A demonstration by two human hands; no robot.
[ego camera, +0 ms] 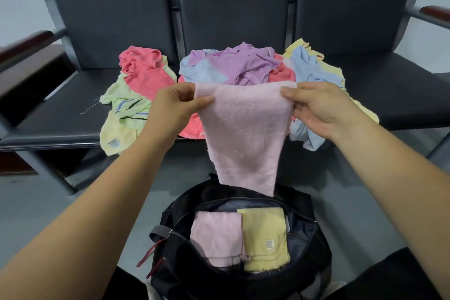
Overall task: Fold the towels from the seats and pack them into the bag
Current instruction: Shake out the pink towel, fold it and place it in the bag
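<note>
Pinching the top left corner of the pink towel [241, 134] between thumb and fingers, your left grip [175, 107] is holding it up in front of the seats [60, 109]. Your right grip [319, 107] is pinching the top right corner the same way, so both are grasping the one cloth.

You are looking early in the job. Three loose heaps are waiting unfolded on the seats: the coral and green heap [138, 85] on the left, the purple heap [238, 66] in the middle, the blue and yellow heap [314, 68] on the right. Only two pieces are lying packed in the black bag [170, 221] on the floor, the folded pink towel [216, 238] at left touching the folded yellow towel [265, 238] at right.

The towel you are holding is hanging in the air between seats and bag. Its top edge is running level from left to right, its long axis is pointing straight down, and its bottom edge is dangling just over the bag's open mouth. It is probably needing more folding before going in.
</note>
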